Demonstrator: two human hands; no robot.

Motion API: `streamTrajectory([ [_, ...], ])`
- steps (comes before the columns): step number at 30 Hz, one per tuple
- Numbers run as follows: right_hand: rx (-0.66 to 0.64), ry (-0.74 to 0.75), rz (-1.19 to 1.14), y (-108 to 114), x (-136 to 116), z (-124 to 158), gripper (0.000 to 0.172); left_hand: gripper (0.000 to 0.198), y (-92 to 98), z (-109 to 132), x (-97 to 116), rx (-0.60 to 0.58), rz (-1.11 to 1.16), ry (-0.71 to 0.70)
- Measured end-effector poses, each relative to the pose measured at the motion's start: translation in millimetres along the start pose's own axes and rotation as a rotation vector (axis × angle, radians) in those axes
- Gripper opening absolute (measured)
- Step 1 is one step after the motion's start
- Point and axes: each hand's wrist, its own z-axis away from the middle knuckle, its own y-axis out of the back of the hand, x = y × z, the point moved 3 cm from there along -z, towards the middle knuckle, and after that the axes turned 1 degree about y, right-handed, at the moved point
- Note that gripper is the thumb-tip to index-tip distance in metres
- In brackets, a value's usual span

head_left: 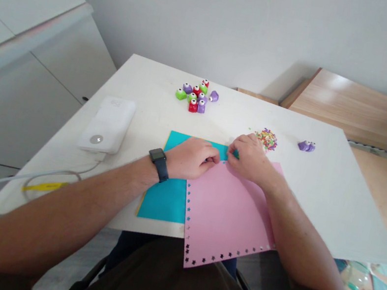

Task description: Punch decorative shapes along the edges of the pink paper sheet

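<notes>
A pink sheet (231, 206) with small star-shaped holes along its left and bottom edges lies over a blue sheet (165, 200), its lower part hanging past the table's front edge. At the pink sheet's top left corner, my left hand (194, 158) pinches the edge with curled fingers; a dark watch is on that wrist. My right hand (249, 157) is at the top edge, its fingers closed round what looks like a green paper punch (237, 155), mostly hidden by the hand. Just beyond that hand lies a heap of small coloured paper cut-outs (267, 139).
Several red, green and purple paper punches (195, 96) stand at the back of the white table (157, 93). Two purple punches (306, 146) sit at the right. On the left is a white power bank (109, 125) with a cable and yellow tag (46, 186). A wooden board (365, 108) stands behind.
</notes>
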Motion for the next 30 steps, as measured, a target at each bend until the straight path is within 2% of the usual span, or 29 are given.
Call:
streamTrajectory([
  [7, 0.087, 0.036, -0.008, 4.6, 9.9, 2.0, 0.015, 0.015, 0.5, 0.2, 0.6, -0.003, 0.013, 0.012],
  [18, 0.020, 0.056, -0.053, 7.2, 6.1, 1.7, 0.015, 0.015, 1.0, -0.7, 1.1, 0.004, 0.017, 0.009],
  [30, 0.031, 0.070, -0.049, 7.1, 5.3, 2.7, 0.017, 0.016, 0.0, 0.0, 0.1, 0.003, 0.022, 0.008],
])
